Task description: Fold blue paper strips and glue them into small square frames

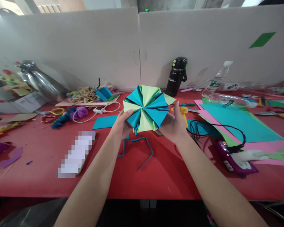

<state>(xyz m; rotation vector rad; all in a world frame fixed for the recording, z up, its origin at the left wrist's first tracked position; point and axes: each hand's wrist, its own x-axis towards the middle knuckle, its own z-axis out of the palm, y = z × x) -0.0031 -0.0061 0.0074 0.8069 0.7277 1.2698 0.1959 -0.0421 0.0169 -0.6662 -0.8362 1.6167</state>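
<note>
A folded paper pinwheel-like ornament (144, 108) in teal and pale green is raised over the table, its pleated sections meeting at a centre point. My left hand (124, 124) grips its left edge, thumb on the front and fingers behind. At the lower right edge, my right hand (174, 126) supports it with the thumb pointing up; the fingers are partly hidden behind the paper. Below lie thin folded teal paper strips (146, 143) on the red table (132, 183). Beside my right hand is a yellow glue gun (183, 112), partly hidden.
Left of my arms lies a phone (77, 153) with a blurred screen. To the right are a purple power strip (236, 160), a black cable (215, 124) and coloured paper sheets (241, 119). A black bottle (176, 77) and a steel jug (42, 82) stand near the white partition (85, 47).
</note>
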